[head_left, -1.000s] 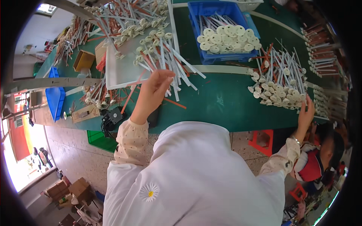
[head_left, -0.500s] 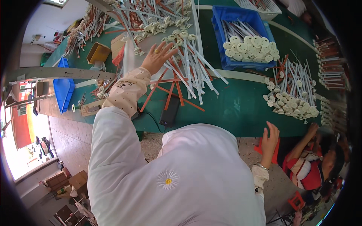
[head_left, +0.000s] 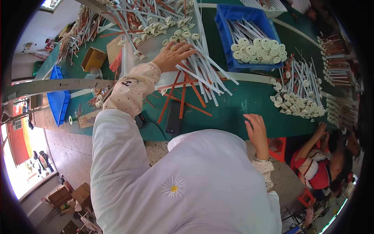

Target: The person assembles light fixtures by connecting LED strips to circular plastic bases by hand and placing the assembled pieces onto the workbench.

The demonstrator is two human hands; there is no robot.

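Note:
My left hand (head_left: 174,57) reaches over a loose bundle of long white strips (head_left: 206,80) with cream round discs (head_left: 187,35) at their far ends. Its fingers are stretched out and rest on or just above the strips; contact is hard to tell. Several reddish-brown strips (head_left: 183,99) stick out of the same bundle toward me. Off to the right, my right hand (head_left: 257,132) hovers at the table's near edge, holding nothing, its fingers loosely apart. A black box-shaped device (head_left: 174,118) with a cable lies below the strips.
A blue crate (head_left: 219,29) of disc-ended strips stands beyond, with another pile (head_left: 298,101) to its right. More strips heap at the far left, beside a cardboard box (head_left: 93,59) and a blue tray (head_left: 58,102). Another person (head_left: 319,163) sits at the right.
My left hand has shifted right, farther over the strip bundle, and some strips have swung a little. My right hand has moved left and up toward the table edge.

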